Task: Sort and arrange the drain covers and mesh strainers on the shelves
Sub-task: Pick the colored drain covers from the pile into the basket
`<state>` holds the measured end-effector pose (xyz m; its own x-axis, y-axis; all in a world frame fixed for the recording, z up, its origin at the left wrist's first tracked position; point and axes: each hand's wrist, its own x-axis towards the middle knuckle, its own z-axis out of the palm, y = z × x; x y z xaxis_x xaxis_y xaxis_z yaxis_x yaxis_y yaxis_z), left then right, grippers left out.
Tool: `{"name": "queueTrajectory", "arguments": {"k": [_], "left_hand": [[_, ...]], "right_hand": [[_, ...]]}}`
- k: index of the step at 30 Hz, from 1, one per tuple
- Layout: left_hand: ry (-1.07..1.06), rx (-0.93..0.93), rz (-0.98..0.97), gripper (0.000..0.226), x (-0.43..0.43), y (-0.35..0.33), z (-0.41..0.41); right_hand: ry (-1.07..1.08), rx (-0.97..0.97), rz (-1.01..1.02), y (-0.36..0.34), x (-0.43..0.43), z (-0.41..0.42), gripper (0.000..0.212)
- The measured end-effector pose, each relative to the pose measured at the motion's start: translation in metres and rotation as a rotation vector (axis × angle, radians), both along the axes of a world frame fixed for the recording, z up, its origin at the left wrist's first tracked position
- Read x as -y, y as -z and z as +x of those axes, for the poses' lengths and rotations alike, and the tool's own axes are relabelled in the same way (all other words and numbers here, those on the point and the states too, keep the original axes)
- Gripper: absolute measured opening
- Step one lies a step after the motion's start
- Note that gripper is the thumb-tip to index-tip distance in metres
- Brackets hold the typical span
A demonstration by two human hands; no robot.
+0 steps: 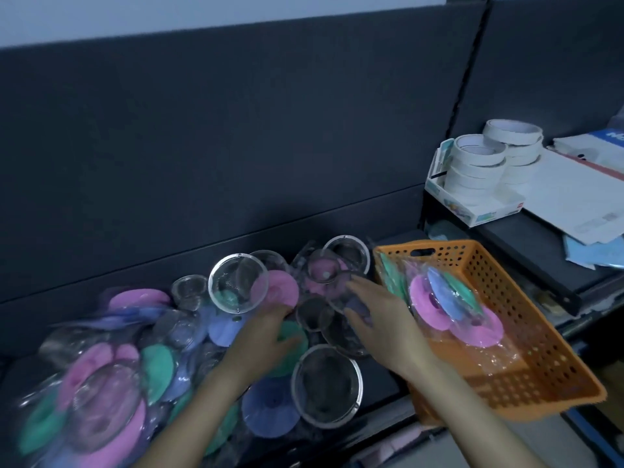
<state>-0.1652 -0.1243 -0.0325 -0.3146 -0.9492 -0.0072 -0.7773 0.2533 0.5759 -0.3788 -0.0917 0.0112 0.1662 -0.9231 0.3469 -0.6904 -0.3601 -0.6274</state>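
Drain covers (101, 383), round pink, blue and green discs in clear wrap, lie heaped with round metal mesh strainers (327, 386) along the dark shelf's (380, 388) front edge. The left end of the heap is a blur.

My left hand (266, 336) is sunk in the heap, and I cannot tell whether its fingers grip anything. My right hand (381, 319) reaches straight, spread fingers over a small strainer.

One wrapped pack of covers (449, 298) sits in the orange perforated plastic basket (540, 332) at the shelf's right end. The blue print (616, 135) on a paper at the far right is cut off and unreadable.

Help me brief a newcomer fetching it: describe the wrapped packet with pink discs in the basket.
Find the orange perforated basket right of the heap on the dark shelf. Near its left wall lies a clear-wrapped packet. Only it shows pink discs with blue on top; the piece beside it is green.
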Motion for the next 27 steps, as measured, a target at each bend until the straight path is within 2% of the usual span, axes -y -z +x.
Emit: {"name": "queueTrajectory", "arguments": {"k": [4,7,9,11,19,23,27], "left_hand": [[0.041,0.340,-0.004,0.064,-0.004,0.012,0.032],[-0.038,0.415,-0.038,0.063,-0.006,0.015,0.045],[-0.126,0.355,-0.022,0.063,-0.006,0.015,0.048],[-0.198,0.277,-0.022,0.064,-0.004,0.013,0.049],[-0.332,0.073,-0.186,0.038,-0.004,0.003,0.064],[-0.304,-0.023,-0.174,0.028,-0.008,0.007,0.068],[-0.318,-0.105,-0.183,0.026,-0.013,0.009,0.075]], "right_hand": [[-0.057,-0.107,0.110,0.014,0.006,0.018,0.029],[-0.113,-0.197,0.184,0.020,0.011,0.034,0.028],[-0.186,-0.228,0.182,0.023,0.013,0.047,0.023],[-0.255,-0.277,0.181,0.030,0.013,0.060,0.026],[-0.347,-0.697,0.253,0.055,0.014,0.102,0.040],[-0.309,-0.718,0.336,0.059,0.023,0.109,0.051],[-0.311,-0.718,0.339,0.058,0.029,0.112,0.034]]}}
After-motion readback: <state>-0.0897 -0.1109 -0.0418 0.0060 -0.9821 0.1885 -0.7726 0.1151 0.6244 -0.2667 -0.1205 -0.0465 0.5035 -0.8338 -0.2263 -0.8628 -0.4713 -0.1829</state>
